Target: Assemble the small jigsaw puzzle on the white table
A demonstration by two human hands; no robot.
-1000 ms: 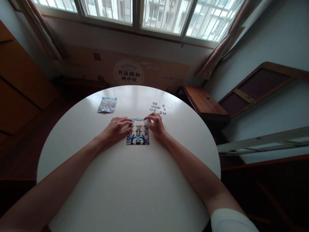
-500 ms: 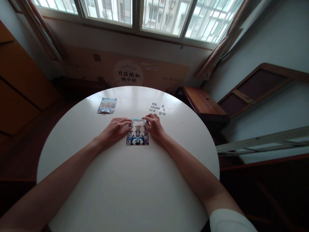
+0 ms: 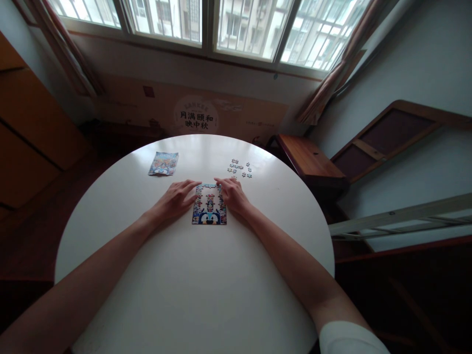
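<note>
A partly assembled jigsaw puzzle [image 3: 209, 218] lies flat on the white round table [image 3: 199, 290], with a bare gap in its upper middle. Along its left edge rests my left hand [image 3: 179, 195], fingers apart, the fingertips touching the upper left border. My right hand [image 3: 234, 195] lies at the upper right corner with its fingers stretched toward the top edge; no piece shows in it. Beyond the right hand are several loose puzzle pieces [image 3: 236, 166], a few partly hidden by the fingers.
A colourful printed packet [image 3: 164, 163] lies at the back left of the table. To the right of the table stands a wooden bench [image 3: 304, 156]. A window [image 3: 250, 27] and a wall poster [image 3: 196, 115] are behind.
The fingers of my right hand have shifted slightly left along the puzzle's top edge and flattened. My left hand stays at the left border. The view has tilted slightly.
</note>
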